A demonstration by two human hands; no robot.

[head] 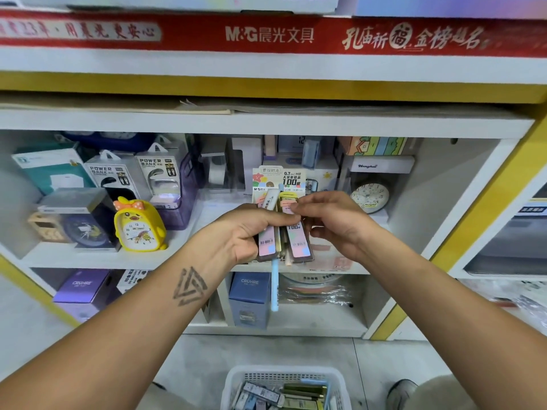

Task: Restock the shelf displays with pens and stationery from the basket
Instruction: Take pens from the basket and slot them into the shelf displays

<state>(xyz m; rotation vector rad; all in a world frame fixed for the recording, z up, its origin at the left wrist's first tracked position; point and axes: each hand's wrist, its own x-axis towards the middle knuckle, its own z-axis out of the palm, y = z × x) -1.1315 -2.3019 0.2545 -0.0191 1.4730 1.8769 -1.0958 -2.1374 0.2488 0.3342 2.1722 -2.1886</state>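
Note:
My left hand (247, 232) grips a bundle of stationery packs (284, 235) in front of the middle shelf: pastel pencil-lead cards, a light blue pen (275, 287) hanging out below. My right hand (331, 221) pinches the top of one pack in the bundle with thumb and fingers. A white basket (236, 380) with several more lead packs and pens stands on the floor at the bottom centre.
The white shelf (183, 255) behind the hands holds a yellow duck clock (137, 226), power bank boxes (159, 179), a round alarm clock (370, 195) and small boxes. Purple and blue boxes (250, 300) stand on the lower shelf. A shoe (402, 390) is at the bottom right.

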